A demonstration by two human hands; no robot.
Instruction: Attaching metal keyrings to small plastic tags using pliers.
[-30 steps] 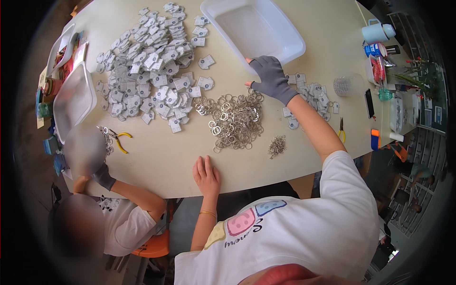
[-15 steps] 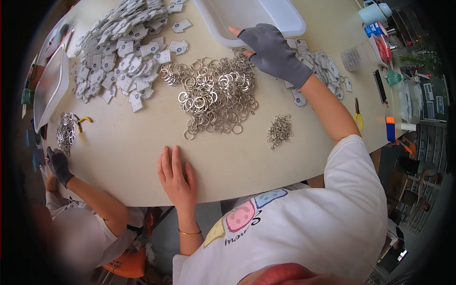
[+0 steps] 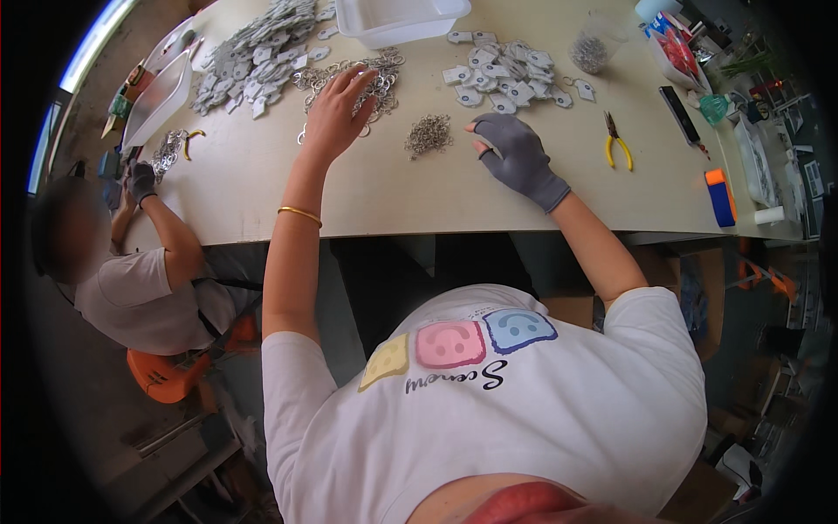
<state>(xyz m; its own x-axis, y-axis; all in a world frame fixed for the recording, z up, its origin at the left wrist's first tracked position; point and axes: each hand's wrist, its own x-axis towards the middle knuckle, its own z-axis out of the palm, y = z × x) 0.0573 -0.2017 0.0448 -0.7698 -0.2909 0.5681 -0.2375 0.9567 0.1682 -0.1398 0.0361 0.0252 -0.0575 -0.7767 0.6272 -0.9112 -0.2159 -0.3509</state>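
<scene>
My bare left hand [image 3: 339,113] is stretched over a heap of silver split key rings [image 3: 384,86], fingers extended and a little apart. Nothing shows in its grasp, though the hand covers part of the heap. My right hand [image 3: 521,159], in a grey fingerless glove, lies low over the table with thumb and fingertip apart and holds nothing I can see. To its left sits a small pile of tiny metal links [image 3: 429,135]. Just beyond it lies a spread of white-grey flat tags [image 3: 502,74].
A larger mound of tags [image 3: 253,61] lies far left, beside a white plastic tub [image 3: 401,26]. Yellow-handled pliers [image 3: 617,148] and a clear cup of metal bits [image 3: 592,54] are on the right. At left, a seated co-worker [image 3: 153,288] handles more rings [image 3: 168,153].
My left hand has gone from the table's front area onto the ring heap. My right hand has come back from beside the white tub toward me. The whole view has shifted.
</scene>
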